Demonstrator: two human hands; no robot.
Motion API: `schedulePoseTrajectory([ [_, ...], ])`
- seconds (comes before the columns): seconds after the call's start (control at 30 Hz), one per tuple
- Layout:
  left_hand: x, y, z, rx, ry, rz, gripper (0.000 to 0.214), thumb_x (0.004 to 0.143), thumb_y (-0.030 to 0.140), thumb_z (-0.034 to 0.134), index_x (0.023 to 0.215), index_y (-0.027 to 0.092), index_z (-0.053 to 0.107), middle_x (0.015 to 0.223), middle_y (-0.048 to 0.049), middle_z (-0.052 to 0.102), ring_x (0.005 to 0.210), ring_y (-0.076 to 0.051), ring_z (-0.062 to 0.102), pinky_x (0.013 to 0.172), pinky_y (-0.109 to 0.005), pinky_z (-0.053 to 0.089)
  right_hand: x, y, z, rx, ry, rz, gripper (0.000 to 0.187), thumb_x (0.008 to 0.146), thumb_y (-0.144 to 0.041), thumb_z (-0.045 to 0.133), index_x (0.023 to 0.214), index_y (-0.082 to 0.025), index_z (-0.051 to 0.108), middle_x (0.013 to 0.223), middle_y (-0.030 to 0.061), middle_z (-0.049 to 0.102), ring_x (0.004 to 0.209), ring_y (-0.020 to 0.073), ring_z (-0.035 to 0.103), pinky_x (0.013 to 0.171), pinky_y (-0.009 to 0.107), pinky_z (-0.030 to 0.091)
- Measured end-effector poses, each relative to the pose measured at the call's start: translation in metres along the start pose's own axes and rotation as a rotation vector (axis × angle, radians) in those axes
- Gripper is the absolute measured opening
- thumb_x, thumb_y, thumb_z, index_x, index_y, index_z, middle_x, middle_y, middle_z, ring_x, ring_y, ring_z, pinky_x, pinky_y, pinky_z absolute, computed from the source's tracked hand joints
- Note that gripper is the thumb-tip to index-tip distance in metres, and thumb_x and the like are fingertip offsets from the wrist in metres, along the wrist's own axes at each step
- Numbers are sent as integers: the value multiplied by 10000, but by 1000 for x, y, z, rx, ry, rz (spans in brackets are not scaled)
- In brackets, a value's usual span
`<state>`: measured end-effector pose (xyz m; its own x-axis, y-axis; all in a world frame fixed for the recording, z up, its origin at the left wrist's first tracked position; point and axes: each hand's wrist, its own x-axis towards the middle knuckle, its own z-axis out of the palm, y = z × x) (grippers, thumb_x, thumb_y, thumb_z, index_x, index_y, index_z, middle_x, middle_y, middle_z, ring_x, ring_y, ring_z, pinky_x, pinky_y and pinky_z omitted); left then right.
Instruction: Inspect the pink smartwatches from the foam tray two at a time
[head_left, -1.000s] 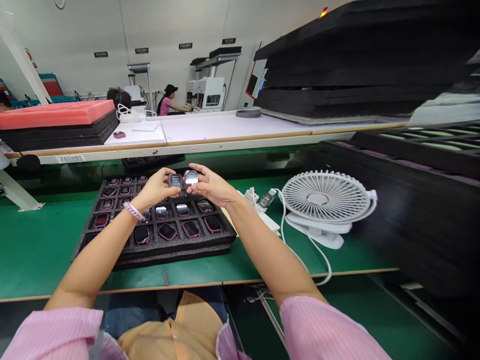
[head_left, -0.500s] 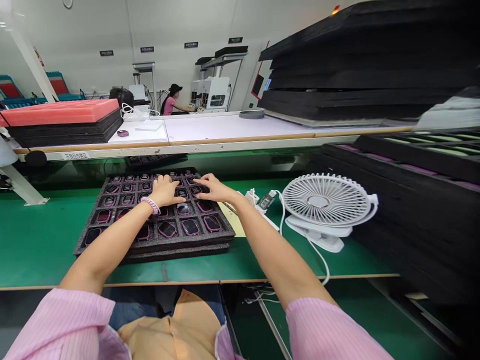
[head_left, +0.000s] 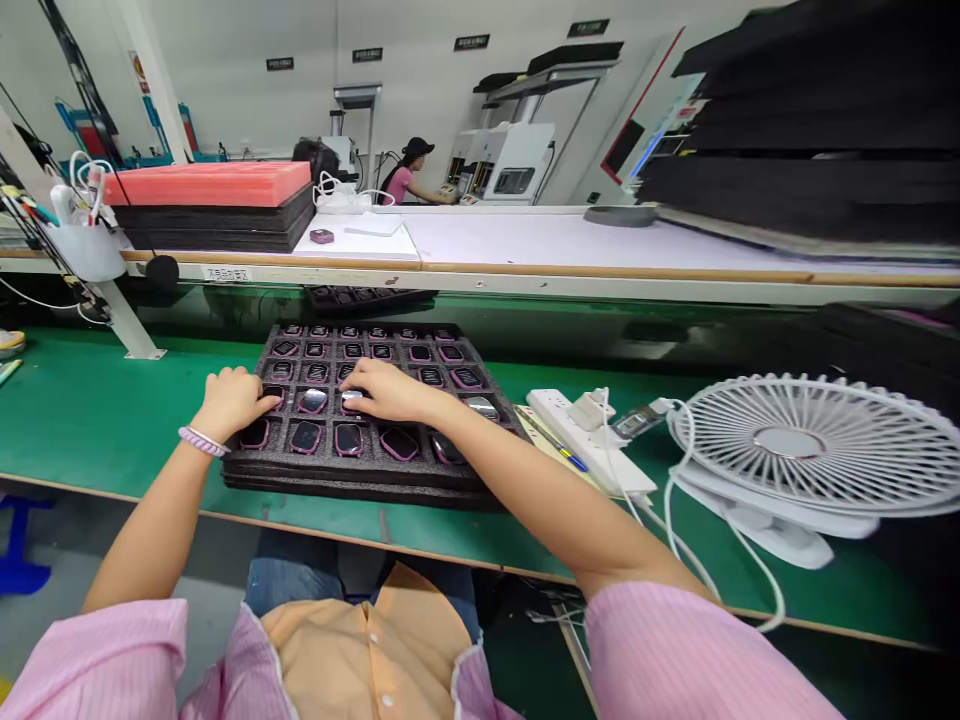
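Note:
A dark grey foam tray [head_left: 367,480] lies on the green bench, its pockets holding several watch-like devices [head_left: 305,437] with dark screens and purple-pink frames. At the tray's left edge is my left hand [head_left: 234,402], fingers bent and apart, the thumb reaching to a device in the leftmost column. My right hand [head_left: 390,390] rests over the middle of the tray, thumb and fingers spread around one device [head_left: 351,398] in its pocket. That device is partly covered by my fingers. Neither hand lifts anything.
Right of the tray are a white power strip [head_left: 592,445], a pen [head_left: 571,458] and a white fan [head_left: 817,440] with cables. The shelf behind carries pink foam [head_left: 214,184] and stacked black trays [head_left: 810,190]. A person [head_left: 405,175] sits at a machine beyond.
My view has turned left. My left hand has gone from the tray's middle to its left edge, and my right hand has moved left and nearer over the tray.

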<state>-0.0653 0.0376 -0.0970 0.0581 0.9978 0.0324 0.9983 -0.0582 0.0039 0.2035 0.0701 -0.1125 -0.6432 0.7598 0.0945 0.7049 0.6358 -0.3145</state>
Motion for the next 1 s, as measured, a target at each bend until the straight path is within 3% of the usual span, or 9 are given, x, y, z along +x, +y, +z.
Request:
schedulePoseTrajectory([
  [0.17,-2,1,25,-196,73,-38,378,913,484,640,992,122,720,1197,-254,625,1220,-457,574,1017,-533,473,42,-45,30,40,98,44,195,928,-227,803,796,-132,696,1034,185,644,1160,418,600,1071,565,422],
  [0.3,-1,1,16,-475,145,-8,154,839,290,709,900,183,615,971,-123,674,1048,-346,655,941,-434,498,47,-46,28,190,174,31,319,740,-118,865,744,-175,551,888,75,619,971,310,626,933,452,495],
  [0.4,0,11,1,-712,199,43,132,902,300,627,918,202,540,869,-49,665,846,-235,677,787,-334,514,41,-33,15,359,273,40,261,765,-106,736,795,-196,493,788,9,591,804,217,617,780,333,503],
  [0.5,7,35,-16,-1254,102,134,287,863,376,687,1021,184,544,840,-24,653,676,-152,627,628,-256,475,31,-14,-6,616,352,62,172,904,-309,637,961,-197,520,821,17,655,649,154,602,597,246,464],
  [0.6,18,66,-32,-1745,-98,212,460,687,392,842,984,142,596,791,-15,616,579,-88,521,548,-213,398,18,3,-28,1179,408,91,402,836,-443,773,1076,-176,593,894,55,726,549,100,536,497,202,416],
  [0.67,24,86,-39,-1786,-131,248,474,638,391,872,937,133,611,758,2,575,556,-63,459,513,-193,329,7,10,-40,1499,428,114,473,723,-358,891,1090,-162,664,924,69,750,583,101,567,521,204,468],
  [0.77,29,110,-46,-1770,-76,294,406,657,309,849,942,143,612,725,37,528,531,-47,381,486,-193,252,-10,15,-52,1639,453,108,474,711,-246,911,1136,-176,715,933,42,753,678,122,656,624,219,556],
  [0.9,29,130,-48,-1608,231,324,356,755,209,734,1094,144,646,936,-30,675,743,-107,580,674,-222,462,-30,10,-58,1591,491,-17,554,751,-283,948,1248,-250,706,967,-2,727,699,120,686,667,230,574],
  [1.0,24,136,-47,-1438,415,348,412,792,217,679,1197,147,642,1058,-61,712,896,-153,644,821,-266,520,-40,2,-57,1524,518,-128,540,799,-322,929,1291,-292,709,987,-15,689,708,117,675,665,237,566],
])
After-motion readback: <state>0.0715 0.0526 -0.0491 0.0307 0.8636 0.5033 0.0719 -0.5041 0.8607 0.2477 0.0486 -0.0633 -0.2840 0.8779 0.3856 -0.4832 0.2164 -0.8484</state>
